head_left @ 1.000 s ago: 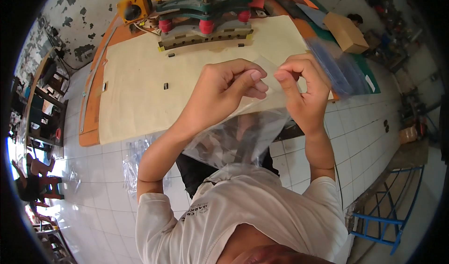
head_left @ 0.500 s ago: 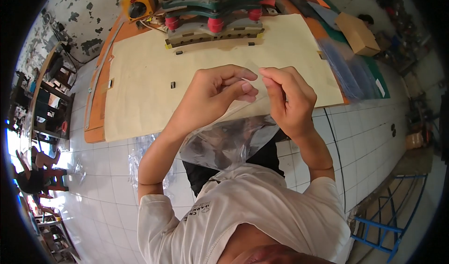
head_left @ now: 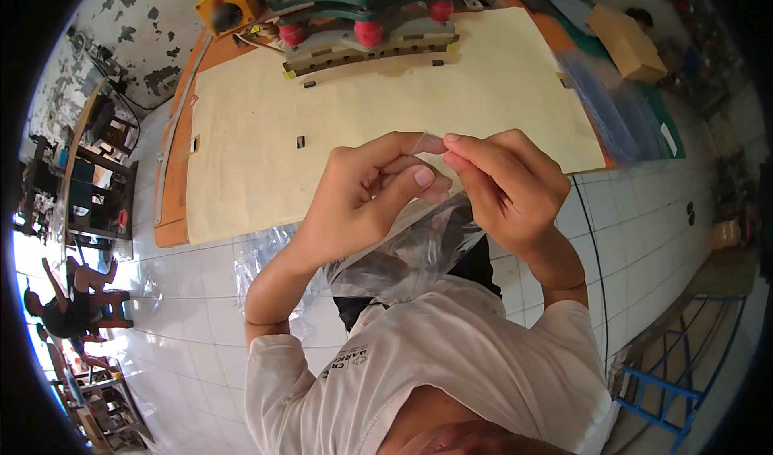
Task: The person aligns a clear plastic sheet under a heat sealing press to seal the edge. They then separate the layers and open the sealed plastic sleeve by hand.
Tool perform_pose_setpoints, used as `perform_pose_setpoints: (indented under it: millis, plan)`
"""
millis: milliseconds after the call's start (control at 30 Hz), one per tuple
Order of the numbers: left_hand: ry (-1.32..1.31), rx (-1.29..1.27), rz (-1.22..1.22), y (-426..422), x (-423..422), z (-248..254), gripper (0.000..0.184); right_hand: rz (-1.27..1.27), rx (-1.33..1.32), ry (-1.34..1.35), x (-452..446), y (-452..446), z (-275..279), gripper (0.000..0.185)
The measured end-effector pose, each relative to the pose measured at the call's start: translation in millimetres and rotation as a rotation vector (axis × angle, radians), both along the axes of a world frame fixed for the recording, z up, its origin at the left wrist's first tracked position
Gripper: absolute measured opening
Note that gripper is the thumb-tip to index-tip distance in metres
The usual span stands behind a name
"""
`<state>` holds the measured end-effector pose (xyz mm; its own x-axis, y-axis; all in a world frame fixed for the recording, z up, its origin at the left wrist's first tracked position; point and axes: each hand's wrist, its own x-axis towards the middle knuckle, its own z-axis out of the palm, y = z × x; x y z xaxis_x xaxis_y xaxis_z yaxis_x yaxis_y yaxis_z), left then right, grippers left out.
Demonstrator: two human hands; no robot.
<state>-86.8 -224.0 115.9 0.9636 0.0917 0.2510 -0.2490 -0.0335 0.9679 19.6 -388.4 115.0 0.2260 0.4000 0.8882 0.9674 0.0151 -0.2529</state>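
A clear plastic sheet [head_left: 403, 254] hangs from my hands in front of my lap, below the table edge. My left hand [head_left: 374, 189] has its fingers curled round the sheet's upper part, the index finger stretched toward the other hand. Thumb and index finger of my right hand [head_left: 507, 185] pinch a corner of the clear plastic beside the left index fingertip. Both hands are over the front of the table, which bears a cream covering [head_left: 250, 149].
A green machine [head_left: 362, 4] with red and yellow knobs stands at the back, beside a yellow switch box [head_left: 228, 6]. Right of the covering lie clear plastic sheets [head_left: 604, 109] and a cardboard box [head_left: 626, 43]. A person [head_left: 68, 310] sits far left.
My hands have come together at the plastic's corner, and the left index fingertip now shows against the plastic. The camera view has shifted slightly.
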Motion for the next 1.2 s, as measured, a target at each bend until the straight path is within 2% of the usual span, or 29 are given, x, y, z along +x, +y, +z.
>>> perform_pose_setpoints:
  millis: [400,1067,1133,1200]
  plan:
    - [-0.119,0.023,-0.012,-2.9,-7.8,-2.3,0.029,0.032,0.006,-0.029,-5.9,-2.4,3.6,0.025]
    - [-0.079,0.058,0.010,-3.7,-15.0,-0.3,0.028,0.057,-0.012,-0.019,-8.7,-5.2,3.5,0.027]
    - [-0.074,0.059,0.020,-3.9,-16.4,1.9,0.028,0.007,-0.082,-0.014,-7.7,-8.7,9.3,0.024]
    - [-0.069,0.143,0.024,-4.3,-17.9,7.9,0.026,0.051,-0.074,0.017,-2.8,-4.9,13.2,0.022]
